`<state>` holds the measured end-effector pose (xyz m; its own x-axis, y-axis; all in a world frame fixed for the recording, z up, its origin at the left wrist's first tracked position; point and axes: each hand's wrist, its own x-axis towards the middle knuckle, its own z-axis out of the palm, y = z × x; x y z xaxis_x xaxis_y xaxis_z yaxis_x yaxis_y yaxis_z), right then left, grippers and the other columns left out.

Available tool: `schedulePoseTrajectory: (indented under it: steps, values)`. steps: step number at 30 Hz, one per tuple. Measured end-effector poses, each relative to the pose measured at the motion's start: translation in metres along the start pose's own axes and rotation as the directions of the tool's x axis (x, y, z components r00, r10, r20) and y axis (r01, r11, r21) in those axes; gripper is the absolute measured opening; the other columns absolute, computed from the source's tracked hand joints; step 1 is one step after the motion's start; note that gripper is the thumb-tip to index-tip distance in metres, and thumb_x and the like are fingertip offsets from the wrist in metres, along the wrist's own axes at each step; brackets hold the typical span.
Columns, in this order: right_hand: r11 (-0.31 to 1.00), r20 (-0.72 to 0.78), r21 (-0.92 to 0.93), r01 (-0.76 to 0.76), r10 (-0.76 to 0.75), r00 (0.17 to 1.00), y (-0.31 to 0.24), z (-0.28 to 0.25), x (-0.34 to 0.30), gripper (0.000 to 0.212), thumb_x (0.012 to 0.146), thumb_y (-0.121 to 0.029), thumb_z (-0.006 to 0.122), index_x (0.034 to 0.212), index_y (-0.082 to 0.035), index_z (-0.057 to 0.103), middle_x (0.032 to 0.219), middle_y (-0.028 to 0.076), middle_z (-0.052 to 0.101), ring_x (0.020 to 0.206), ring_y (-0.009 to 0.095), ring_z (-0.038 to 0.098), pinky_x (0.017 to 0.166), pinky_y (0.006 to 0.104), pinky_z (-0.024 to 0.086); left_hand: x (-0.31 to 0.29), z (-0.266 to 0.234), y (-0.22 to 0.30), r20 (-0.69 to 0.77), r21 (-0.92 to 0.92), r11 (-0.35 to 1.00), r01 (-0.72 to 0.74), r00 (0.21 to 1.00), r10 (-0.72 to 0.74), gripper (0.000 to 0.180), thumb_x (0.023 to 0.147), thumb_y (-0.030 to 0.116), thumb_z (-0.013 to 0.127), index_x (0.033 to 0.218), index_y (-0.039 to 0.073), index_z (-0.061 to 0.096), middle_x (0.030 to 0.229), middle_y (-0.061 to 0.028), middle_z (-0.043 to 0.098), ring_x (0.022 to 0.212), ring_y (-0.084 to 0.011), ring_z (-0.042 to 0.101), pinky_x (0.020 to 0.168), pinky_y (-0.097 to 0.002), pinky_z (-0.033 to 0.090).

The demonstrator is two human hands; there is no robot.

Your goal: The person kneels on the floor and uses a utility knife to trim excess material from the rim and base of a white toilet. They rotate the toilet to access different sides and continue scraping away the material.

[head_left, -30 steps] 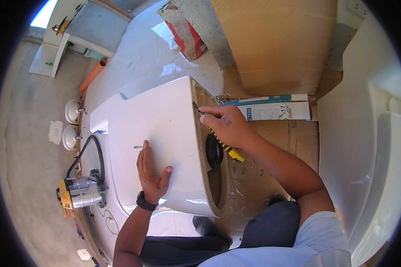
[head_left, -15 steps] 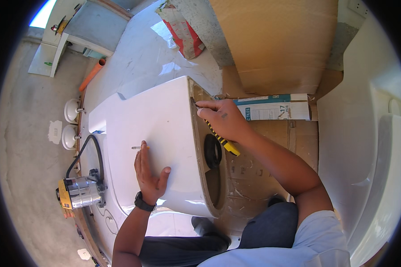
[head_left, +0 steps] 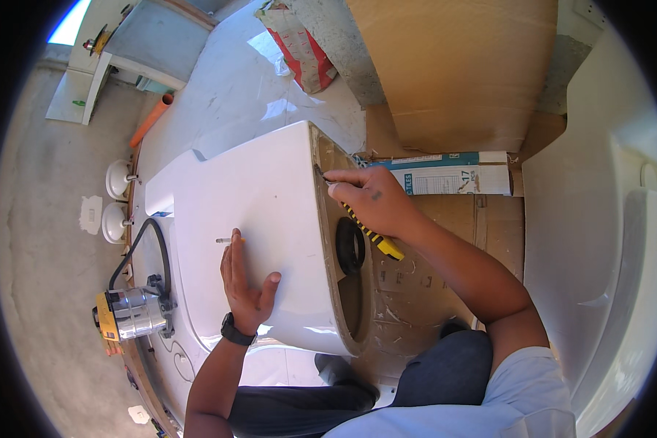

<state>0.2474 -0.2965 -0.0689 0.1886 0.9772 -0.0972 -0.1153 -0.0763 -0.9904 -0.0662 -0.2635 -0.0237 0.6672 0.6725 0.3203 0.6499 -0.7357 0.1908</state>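
Observation:
A white ceramic toilet [head_left: 263,182] lies tipped over, its open base facing right. My left hand [head_left: 247,288] rests on its smooth side, fingers stretched out, with a cigarette [head_left: 223,240] pinched between them. In my right hand [head_left: 376,201] is a yellow and black utility knife [head_left: 387,247], gripped near its front end. The knife's tip meets the upper part of the base rim, where a crusty edge shows. A black rubber ring [head_left: 350,246] sits inside the base opening.
Flattened cardboard [head_left: 445,226] lies under the base. Beyond it are a tile box [head_left: 456,177] and a large cardboard sheet [head_left: 460,73]. A shop vacuum [head_left: 135,314] with a black hose stands left. Another white ceramic fixture [head_left: 598,190] rises at right. A red and grey bag [head_left: 303,55] lies farther back.
My right hand and the knife have shifted slightly right, and the knife's tail end sits a little lower. My left hand stays in place on the toilet.

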Motion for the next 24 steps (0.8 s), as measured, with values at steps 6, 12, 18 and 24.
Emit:
schedulePoseTrajectory:
  steps: [6,12,18,24]
  values:
    - [0.999,-0.003,0.0,0.048,-0.048,0.999,-0.001,-0.002,-0.001,0.044,0.091,-0.023,0.066,0.126,0.004,0.071,0.08,0.003,0.07,0.072,0.008,0.059,0.069,0.0249,0.048,0.0,0.0,0.0,0.008,0.001,1.0,0.013,1.0,-0.013,0.089,0.098,0.053,0.062,0.155,-0.009,0.033,0.152,-0.032,0.046,0.134,-0.0469,0.049,0.112,-0.0551,0.038]
    - [0.999,-0.007,0.049,0.017,-0.017,1.0,0.0,-0.004,0.004,0.044,0.09,-0.023,0.067,0.125,0.004,0.071,0.08,0.003,0.069,0.074,0.008,0.06,0.069,0.0254,0.048,-0.001,0.001,0.001,0.002,-0.032,0.999,0.013,1.0,-0.013,0.088,0.098,0.052,0.062,0.154,-0.01,0.033,0.153,-0.0322,0.045,0.135,-0.0466,0.048,0.112,-0.0547,0.039]
    - [0.999,-0.003,0.031,0.018,-0.018,1.0,-0.002,-0.004,0.008,0.044,0.09,-0.023,0.068,0.126,0.003,0.071,0.08,0.003,0.07,0.073,0.008,0.06,0.069,0.025,0.048,-0.001,0.001,0.0,0.004,-0.003,1.0,0.013,1.0,-0.013,0.088,0.098,0.052,0.062,0.155,-0.009,0.033,0.153,-0.032,0.045,0.135,-0.0467,0.048,0.112,-0.0548,0.038]
    - [1.0,-0.001,0.022,0.007,-0.007,1.0,-0.005,-0.003,0.013,0.045,0.09,-0.023,0.068,0.126,0.004,0.07,0.081,0.004,0.071,0.074,0.009,0.062,0.07,0.0249,0.049,0.0,0.001,0.0,-0.006,-0.013,1.0,0.014,1.0,-0.014,0.088,0.098,0.052,0.063,0.155,-0.009,0.033,0.152,-0.0321,0.045,0.135,-0.0466,0.048,0.112,-0.0547,0.039]
